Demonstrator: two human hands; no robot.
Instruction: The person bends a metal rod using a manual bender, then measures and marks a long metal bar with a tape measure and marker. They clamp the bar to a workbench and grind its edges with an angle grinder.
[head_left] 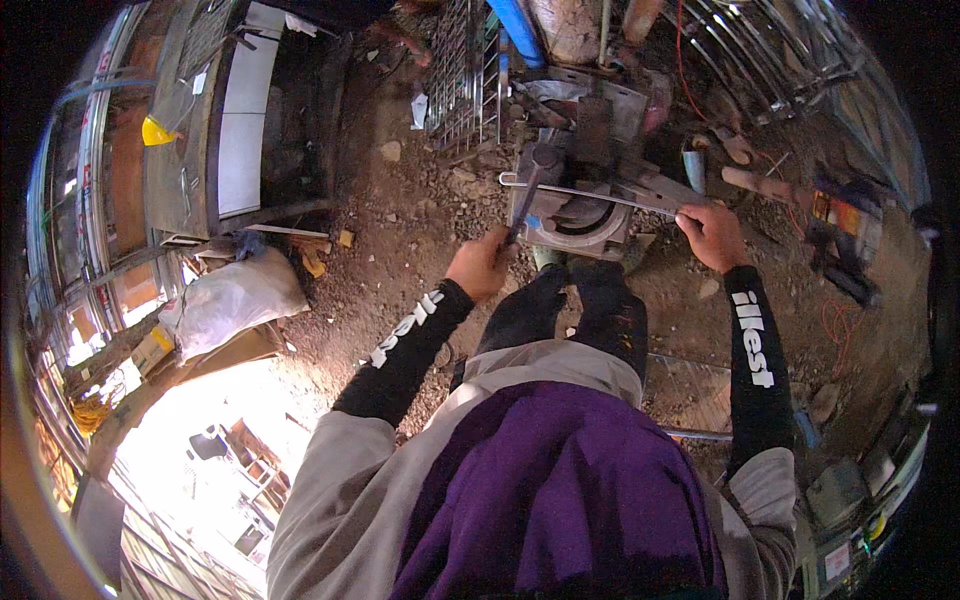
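Observation:
My left hand (480,264) is closed around the handle of a hammer (527,198), its round head pointing away from me. My right hand (711,236) grips one end of a thin metal rod (590,194). The rod runs leftward from that hand, passes by the hammer and ends in a narrow bent loop. Both lie over or just above a metal machine base (585,238) with a curved, arc-shaped plate, close in front of my legs. Whether the hammer touches the rod, I cannot tell.
Metal gratings (465,75) stand beyond the base, and metal bars (770,60) lie at the far right. A blue cylinder (694,170) stands right of the base. A stuffed white sack (240,300) sits at the left beside a wooden cabinet (185,120). Stones litter the dirt floor.

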